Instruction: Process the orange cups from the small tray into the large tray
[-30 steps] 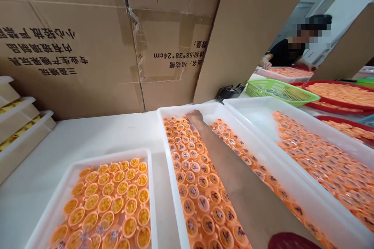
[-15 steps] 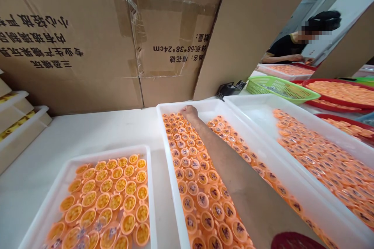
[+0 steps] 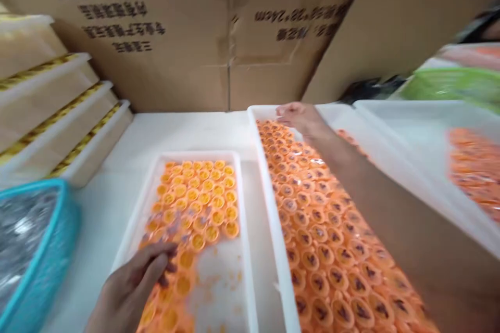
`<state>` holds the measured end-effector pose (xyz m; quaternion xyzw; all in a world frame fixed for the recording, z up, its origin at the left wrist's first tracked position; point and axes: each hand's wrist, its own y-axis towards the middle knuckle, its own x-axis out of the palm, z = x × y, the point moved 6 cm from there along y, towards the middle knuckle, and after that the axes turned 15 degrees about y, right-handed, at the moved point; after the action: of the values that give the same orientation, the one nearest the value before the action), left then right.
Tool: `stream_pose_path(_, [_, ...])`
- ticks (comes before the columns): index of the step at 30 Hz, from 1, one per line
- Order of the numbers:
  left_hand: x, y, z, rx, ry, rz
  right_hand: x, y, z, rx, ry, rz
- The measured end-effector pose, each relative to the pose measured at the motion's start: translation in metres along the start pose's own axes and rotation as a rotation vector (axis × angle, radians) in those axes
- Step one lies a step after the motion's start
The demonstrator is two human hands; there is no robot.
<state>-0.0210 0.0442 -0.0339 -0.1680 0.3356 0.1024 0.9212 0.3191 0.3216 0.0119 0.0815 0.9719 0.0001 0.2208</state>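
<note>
1. A person's left hand hung over the near left part of a white tray, fingers half curled and thumb alongside; blur left it impossible to tell whether they gripped anything.

2. The orange cups with yellow filling lay in that tray, most of them ahead of the left hand and to its right, with others beside and below its fingertips. The left hand was plainly the nearer one.

3. The tray's long axis ran away from the person — the cups filled its far half, while a bare patch of floor, scattered with yellow bits, showed right of the hand.

4. Small clear printed pieces lay over cups just beyond the left fingertips.

5. The right hand reached to the far end of a longer tray, just above the last rows of print-topped cups. Its fingers were bent — whether around something, one could not tell.

6. A blue basket stood at far left.
</note>
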Motion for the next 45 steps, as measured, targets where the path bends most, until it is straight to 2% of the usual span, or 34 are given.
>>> stream_pose_path(2, [-0.008, 0.003, -0.008, 0.028, 0.083, 0.012, 0.027, -0.059, -0.03, -0.172, 0.166, -0.298])
stream_pose_path(4, [-0.012, 0.003, -0.013, 0.111, 0.136, 0.01, 0.059, -0.134, -0.047, -0.255, 0.083, -0.677])
stream_pose_path(5, [-0.012, 0.001, -0.016, 0.153, 0.159, 0.006, 0.072, -0.169, -0.05, -0.282, 0.002, -0.789])
stream_pose_path(7, [-0.012, -0.006, -0.019, 0.217, 0.195, 0.001, 0.095, -0.223, -0.05, -0.385, -0.202, -0.858])
stream_pose_path(9, [-0.012, -0.014, -0.022, 0.262, 0.214, -0.006, 0.115, -0.251, -0.042, -0.453, -0.434, -0.816])
stream_pose_path(12, [-0.018, -0.025, -0.024, 0.312, 0.233, 0.035, 0.138, -0.259, -0.031, -0.546, -0.656, -0.726])
stream_pose_path(17, [-0.024, -0.028, -0.019, 0.406, 0.401, 0.144, 0.157, -0.256, -0.027, -0.635, -0.787, -0.654])
stream_pose_path(22, [-0.003, -0.012, 0.004, 0.58, 0.696, 0.139, 0.157, -0.262, -0.026, -0.632, -0.831, -0.62])
stream_pose_path(25, [0.006, 0.004, 0.01, 0.588, 0.879, 0.137, 0.153, -0.267, -0.028, -0.606, -0.825, -0.61])
stream_pose_path(29, [0.011, 0.018, 0.008, 0.583, 0.966, 0.127, 0.146, -0.276, -0.036, -0.549, -0.741, -0.605])
stream_pose_path(33, [0.012, 0.021, 0.008, 0.604, 0.969, 0.124, 0.15, -0.291, -0.042, -0.515, -0.624, -0.642])
stream_pose_path(36, [0.005, 0.019, 0.011, 0.613, 0.924, 0.126, 0.157, -0.301, -0.042, -0.519, -0.616, -0.653])
stream_pose_path(40, [-0.018, 0.008, 0.005, 0.548, 0.699, 0.177, 0.162, -0.311, -0.045, -0.58, -0.64, -0.697])
stream_pose_path(45, [-0.036, -0.015, -0.021, 0.411, 0.461, 0.197, 0.168, -0.323, -0.043, -0.607, -0.673, -0.769])
